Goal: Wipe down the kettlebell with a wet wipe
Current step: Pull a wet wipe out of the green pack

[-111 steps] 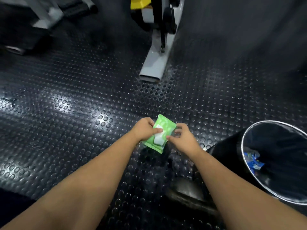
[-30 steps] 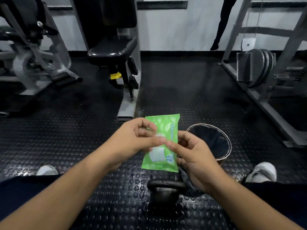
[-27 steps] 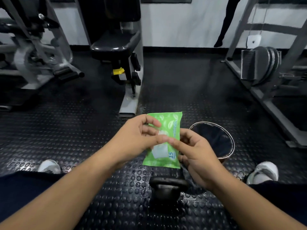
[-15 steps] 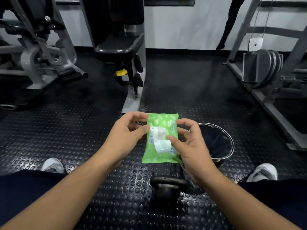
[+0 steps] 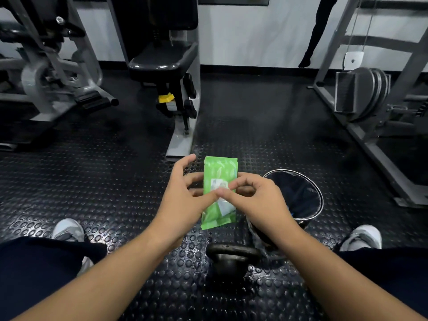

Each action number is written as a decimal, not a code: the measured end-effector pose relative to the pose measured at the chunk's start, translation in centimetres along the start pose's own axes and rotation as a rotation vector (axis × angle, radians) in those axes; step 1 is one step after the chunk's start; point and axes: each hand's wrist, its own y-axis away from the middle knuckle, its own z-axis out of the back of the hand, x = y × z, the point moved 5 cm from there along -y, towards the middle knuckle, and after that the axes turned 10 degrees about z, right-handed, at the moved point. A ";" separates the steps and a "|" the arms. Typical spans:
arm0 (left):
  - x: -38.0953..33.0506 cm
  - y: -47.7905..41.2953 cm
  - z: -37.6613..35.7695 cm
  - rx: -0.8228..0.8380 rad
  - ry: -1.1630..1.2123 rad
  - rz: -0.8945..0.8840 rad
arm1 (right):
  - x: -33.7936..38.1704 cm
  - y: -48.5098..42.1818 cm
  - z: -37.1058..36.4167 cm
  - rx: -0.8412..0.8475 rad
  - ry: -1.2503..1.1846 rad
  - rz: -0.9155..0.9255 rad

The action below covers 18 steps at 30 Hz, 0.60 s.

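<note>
A green pack of wet wipes (image 5: 220,177) is held upright in front of me, above the floor. My left hand (image 5: 183,200) grips the pack's left edge, thumb across the front and fingers behind. My right hand (image 5: 257,202) pinches at the white label flap (image 5: 223,201) in the pack's middle. A black kettlebell (image 5: 231,260) stands on the studded floor below my hands, between my legs, touched by neither hand. No loose wipe is visible.
A black bin (image 5: 298,198) with a metal rim stands right of the kettlebell. A seat machine (image 5: 176,89) is ahead, another machine (image 5: 46,66) at far left, a weight-plate rack (image 5: 370,96) at right. My shoes (image 5: 67,230) flank the kettlebell.
Since the oldest frame my view rose from the floor to the gym. Over the last half second the lifted white flap has been pressed back toward the pack and my thumbs meet over it.
</note>
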 end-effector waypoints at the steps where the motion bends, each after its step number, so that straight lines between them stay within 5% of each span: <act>1: 0.0 0.1 -0.1 -0.014 -0.007 -0.010 | 0.1 -0.2 0.0 0.001 0.018 0.017; 11: 1.4 -0.3 -1.0 0.086 0.048 0.135 | 1.5 0.1 0.3 -0.020 0.095 0.104; 18: 1.3 -0.2 -0.6 -0.054 0.004 0.069 | 1.8 0.3 0.1 0.052 -0.043 0.041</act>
